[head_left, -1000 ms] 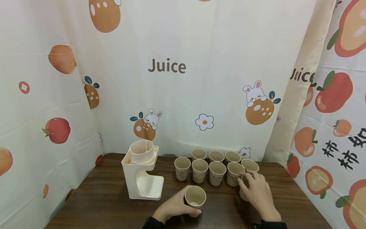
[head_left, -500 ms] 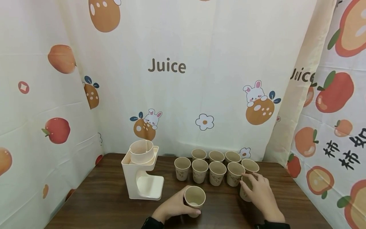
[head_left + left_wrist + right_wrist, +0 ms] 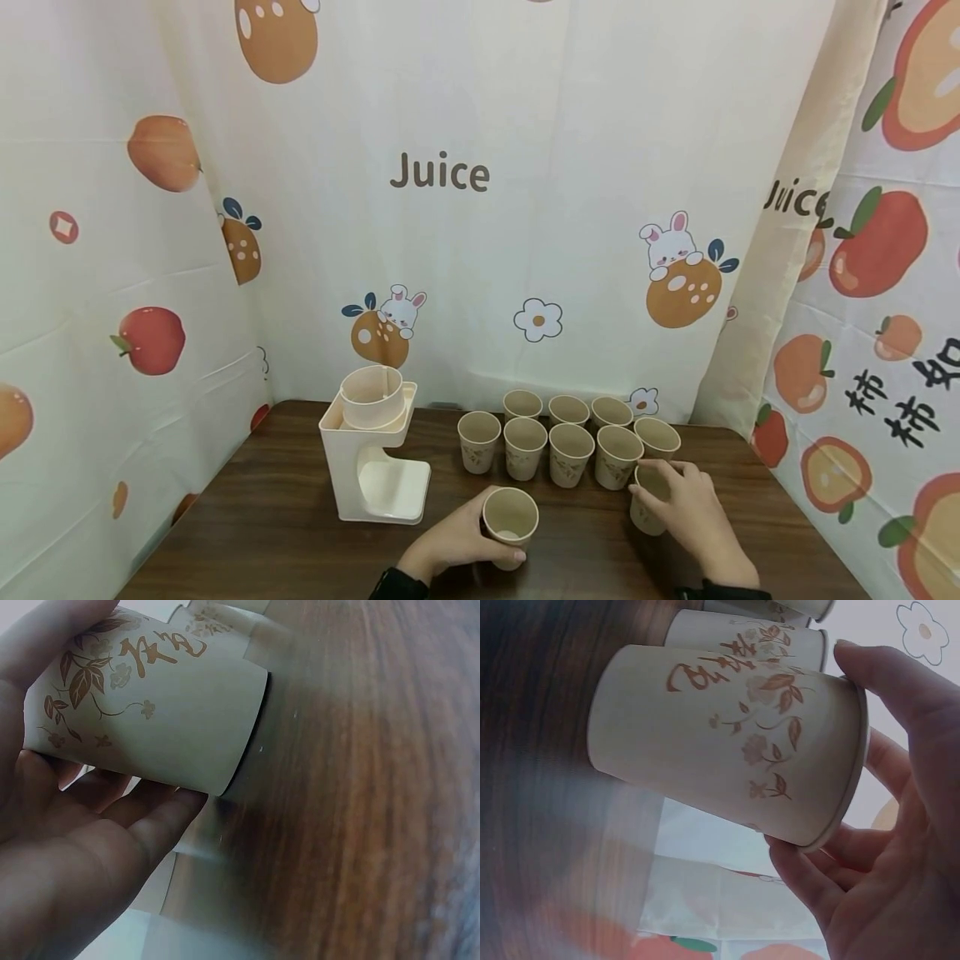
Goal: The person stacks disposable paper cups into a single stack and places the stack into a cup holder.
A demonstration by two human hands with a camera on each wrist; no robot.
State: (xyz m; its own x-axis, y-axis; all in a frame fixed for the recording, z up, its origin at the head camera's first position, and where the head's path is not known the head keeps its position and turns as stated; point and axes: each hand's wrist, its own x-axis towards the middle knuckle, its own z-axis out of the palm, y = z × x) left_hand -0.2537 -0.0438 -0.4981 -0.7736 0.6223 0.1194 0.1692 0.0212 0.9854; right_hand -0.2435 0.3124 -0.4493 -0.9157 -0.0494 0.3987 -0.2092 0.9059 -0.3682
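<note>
My left hand point(image 3: 462, 533) is wrapped round the side of a beige paper cup point(image 3: 512, 518), upright near the front middle of the table. In the left wrist view the fingers curl along that cup's wall, which bears a brown leaf print point(image 3: 86, 679). At the right end of the cup group, my right hand point(image 3: 692, 510) pinches another paper cup point(image 3: 647, 510) by its rim. In the right wrist view the thumb and fingers span this cup's point(image 3: 727, 742) mouth. Its base is close to the wood; I cannot tell whether it touches.
Several more paper cups point(image 3: 525, 450) stand upright in two rows behind my hands. To the left is a cream-coloured plastic stand point(image 3: 348, 475) with a round hopper point(image 3: 372, 398) on top and a flat base. Fruit-printed curtains point(image 3: 465, 250) enclose the dark wooden table point(image 3: 255, 517).
My right hand has drawn its paper cup slightly toward me and to the right, away from the neighbouring cups. The left hand and its cup have hardly moved.
</note>
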